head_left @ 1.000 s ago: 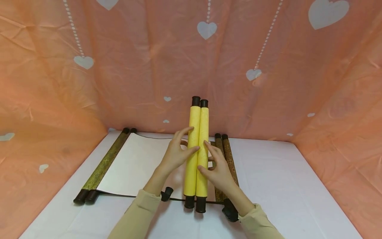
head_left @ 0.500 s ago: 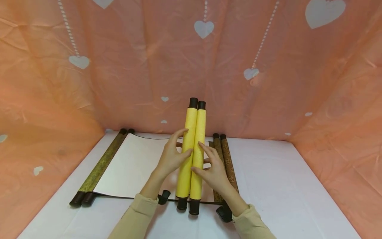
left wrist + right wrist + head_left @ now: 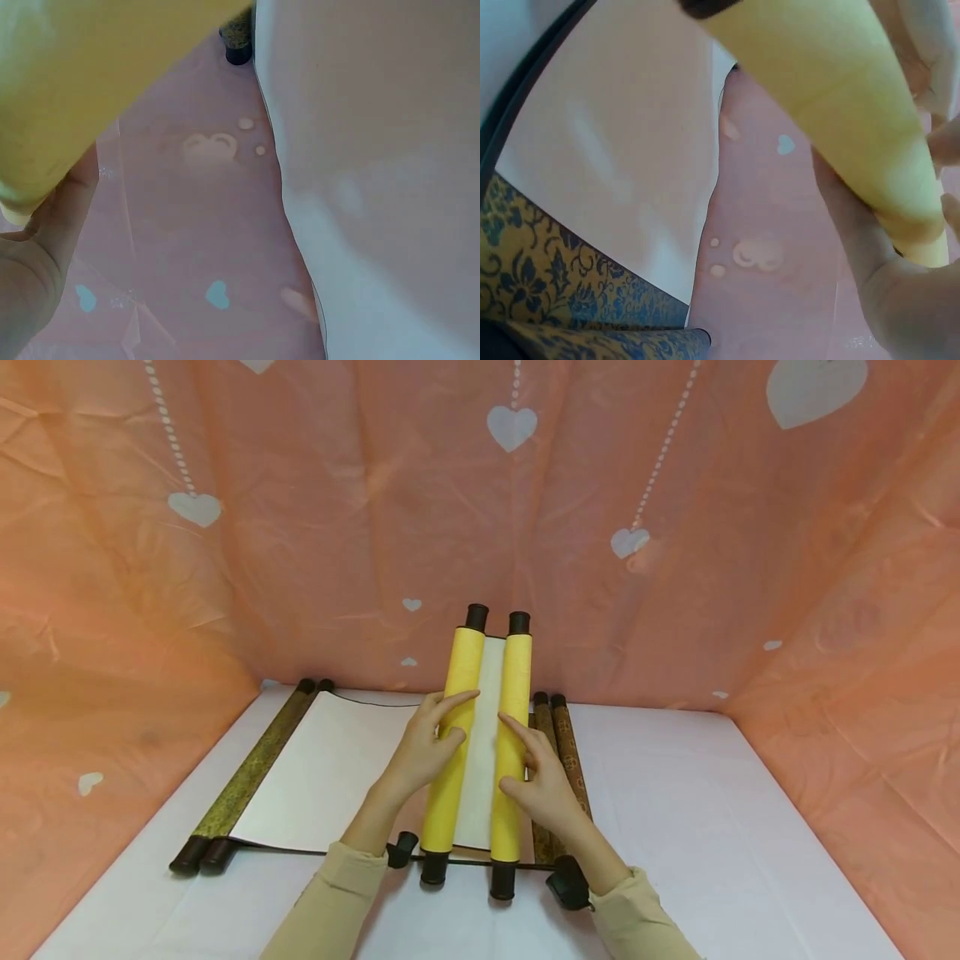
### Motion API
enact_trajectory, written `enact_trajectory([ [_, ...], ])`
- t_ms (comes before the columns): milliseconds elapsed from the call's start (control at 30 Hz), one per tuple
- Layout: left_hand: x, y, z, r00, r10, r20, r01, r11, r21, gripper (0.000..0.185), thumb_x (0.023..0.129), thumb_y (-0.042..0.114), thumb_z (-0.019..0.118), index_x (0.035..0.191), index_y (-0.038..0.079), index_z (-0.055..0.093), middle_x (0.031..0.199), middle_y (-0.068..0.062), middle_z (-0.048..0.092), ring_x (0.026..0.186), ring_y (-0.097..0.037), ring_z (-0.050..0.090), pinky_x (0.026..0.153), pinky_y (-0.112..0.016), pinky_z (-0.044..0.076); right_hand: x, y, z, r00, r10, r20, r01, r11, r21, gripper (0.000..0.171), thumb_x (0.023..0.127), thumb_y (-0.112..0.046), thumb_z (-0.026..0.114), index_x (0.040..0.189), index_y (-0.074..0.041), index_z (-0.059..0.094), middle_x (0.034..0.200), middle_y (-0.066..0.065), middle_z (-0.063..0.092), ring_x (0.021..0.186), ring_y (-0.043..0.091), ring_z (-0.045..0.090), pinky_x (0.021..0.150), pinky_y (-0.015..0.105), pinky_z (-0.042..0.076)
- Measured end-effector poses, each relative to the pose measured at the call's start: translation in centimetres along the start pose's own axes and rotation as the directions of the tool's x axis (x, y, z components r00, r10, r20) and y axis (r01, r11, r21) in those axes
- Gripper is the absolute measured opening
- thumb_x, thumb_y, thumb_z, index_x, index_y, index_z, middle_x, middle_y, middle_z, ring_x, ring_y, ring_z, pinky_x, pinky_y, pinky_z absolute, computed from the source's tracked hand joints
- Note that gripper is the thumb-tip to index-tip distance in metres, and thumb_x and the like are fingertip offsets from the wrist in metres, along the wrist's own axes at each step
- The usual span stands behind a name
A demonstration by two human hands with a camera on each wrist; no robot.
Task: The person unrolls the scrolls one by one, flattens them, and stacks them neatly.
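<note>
Head view: I see the yellow scroll point(image 3: 483, 739) held up over the white table point(image 3: 675, 827), long axis pointing away from me. Its two rolls stand slightly apart with a strip of pale paper between. Left hand point(image 3: 423, 752) curls round the left roll, forefinger laid across it; right hand point(image 3: 536, 781) curls round the right roll. Each hand is nearest its own roll.

Left wrist view: blurred; a yellow roll lies against the palm point(image 3: 34, 255), finger positions unclear.

Right wrist view: fingers point(image 3: 930, 45) wrap the yellow roll point(image 3: 832, 97); a patterned scroll point(image 3: 562, 292) lies below.
</note>
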State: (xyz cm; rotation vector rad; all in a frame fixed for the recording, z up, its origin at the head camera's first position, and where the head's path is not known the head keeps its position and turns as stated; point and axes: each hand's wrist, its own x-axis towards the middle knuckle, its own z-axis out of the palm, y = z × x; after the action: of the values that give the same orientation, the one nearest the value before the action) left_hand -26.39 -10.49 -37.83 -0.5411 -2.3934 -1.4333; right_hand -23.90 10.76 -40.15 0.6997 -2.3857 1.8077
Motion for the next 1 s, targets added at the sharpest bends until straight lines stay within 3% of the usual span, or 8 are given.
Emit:
enact_trajectory([
  [200,0.1,-0.1,-0.2,1.0,-0.01,-0.004,0.01,1.0,-0.021,0.058,0.093,0.004,0.057,0.146,0.026,0.062,0.145,-0.013,0.049,0.114,-0.034,0.048,0.077,-0.042,0.042,0.2,0.1,-0.4,0.999,0.039,-0.003,-0.039,0.999,0.027,0.088,0.083,0.011,0.058,0.161,-0.027,0.042,0.15,0.017,0.041,0.121,0.037,0.052,0.079,0.039,0.05],
  [333,0.3,-0.2,-0.4,1.0,0.003,-0.003,-0.003,1.0,0.016,0.053,0.096,0.009,0.068,0.146,0.027,0.062,0.145,-0.013,0.05,0.122,-0.035,0.05,0.089,-0.05,0.047,0.4,0.2,-0.4,0.999,0.049,-0.013,-0.048,0.998,0.049,0.081,0.089,0.008,0.065,0.159,-0.027,0.044,0.157,0.013,0.038,0.126,0.037,0.054,0.084,0.041,0.055],
  [433,0.3,-0.3,-0.5,1.0,0.007,0.0,-0.007,0.999,0.039,0.059,0.092,0.014,0.081,0.146,0.027,0.061,0.143,-0.012,0.052,0.129,-0.036,0.051,0.101,-0.057,0.046,0.4,0.3,-0.4,0.997,0.066,-0.033,-0.064,0.997,0.047,0.078,0.091,0.003,0.072,0.157,-0.03,0.047,0.159,0.009,0.039,0.122,0.035,0.058,0.083,0.039,0.058],
  [500,0.3,-0.4,-0.5,1.0,0.011,0.001,-0.011,0.999,0.045,0.063,0.089,0.015,0.084,0.146,0.026,0.061,0.143,-0.011,0.052,0.13,-0.035,0.052,0.102,-0.058,0.047,0.4,0.4,-0.5,0.996,0.08,-0.042,-0.078,0.996,0.039,0.077,0.091,0.001,0.074,0.156,-0.032,0.049,0.159,0.008,0.041,0.117,0.033,0.06,0.081,0.038,0.059],
  [733,0.3,-0.4,-0.7,0.998,0.06,-0.026,-0.059,0.998,0.036,0.06,0.089,0.007,0.082,0.144,0.021,0.062,0.139,-0.011,0.057,0.119,-0.029,0.056,0.089,-0.045,0.051,0.5,0.1,-0.9,0.998,0.05,-0.032,-0.048,0.997,0.057,0.08,0.091,0.005,0.072,0.158,-0.028,0.046,0.154,0.013,0.046,0.113,0.036,0.062,0.079,0.037,0.061],
  [1000,0.3,-0.4,-1.2,0.998,0.049,-0.03,-0.048,0.998,0.027,0.062,0.09,0.003,0.077,0.147,0.02,0.06,0.146,-0.018,0.047,0.124,-0.037,0.053,0.091,-0.048,0.052,0.4,-0.2,-1.4,0.999,0.027,-0.046,-0.026,0.999,0.022,0.084,0.088,0.01,0.069,0.16,-0.028,0.043,0.156,0.012,0.038,0.113,0.034,0.056,0.08,0.037,0.057],
])
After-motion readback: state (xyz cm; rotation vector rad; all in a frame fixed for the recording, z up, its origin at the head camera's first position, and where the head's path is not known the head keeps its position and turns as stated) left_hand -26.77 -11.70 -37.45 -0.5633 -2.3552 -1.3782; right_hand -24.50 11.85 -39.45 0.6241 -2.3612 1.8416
